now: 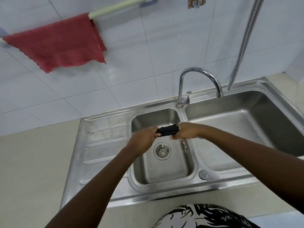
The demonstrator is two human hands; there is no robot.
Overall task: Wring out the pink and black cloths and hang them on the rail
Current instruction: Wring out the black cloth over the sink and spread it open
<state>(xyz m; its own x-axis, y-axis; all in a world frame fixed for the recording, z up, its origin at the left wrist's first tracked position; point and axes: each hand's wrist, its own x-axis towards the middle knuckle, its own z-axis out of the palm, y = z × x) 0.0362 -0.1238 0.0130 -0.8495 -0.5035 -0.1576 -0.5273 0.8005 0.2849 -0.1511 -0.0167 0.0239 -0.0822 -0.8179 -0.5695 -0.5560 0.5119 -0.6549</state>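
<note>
Over the sink (105, 142), fists hide the black cloth's (167, 130) ends.

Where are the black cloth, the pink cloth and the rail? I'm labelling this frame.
black cloth (167, 130): head view, twisted middle between both hands.
pink cloth (54, 45): head view, centre of hanging front.
rail (115, 7): head view, bare pale bar.

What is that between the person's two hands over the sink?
The head view shows the twisted black cloth gripped between left hand and right hand, dripping above the small basin.

Pink cloth (56, 46) draped over rail (113, 7), black cloth (167, 130) bunched, twisted above small basin
</note>
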